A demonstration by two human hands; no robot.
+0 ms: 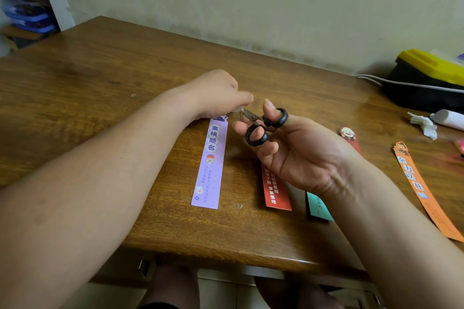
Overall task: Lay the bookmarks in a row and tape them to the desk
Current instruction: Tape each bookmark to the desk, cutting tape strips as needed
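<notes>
A purple bookmark (210, 163) lies lengthwise on the wooden desk (100, 78). My left hand (216, 94) pinches a piece of clear tape (237, 109) at the bookmark's top end. Black-handled scissors (263, 125) are held in my right hand (298, 150), thumb and a finger through the loops, blades pointing at the tape. A red bookmark (275, 189) and a teal bookmark (319, 207) lie partly under my right hand and wrist. Another red bookmark (349, 137) with a cartoon head peeks out behind my hand. An orange bookmark (424, 190) lies at the right.
A black and yellow case (426, 78) with a white cable sits at the back right. A white roll (447, 119) and crumpled white paper (424, 126) lie near it. The desk's front edge is close to my body, and the wall runs behind.
</notes>
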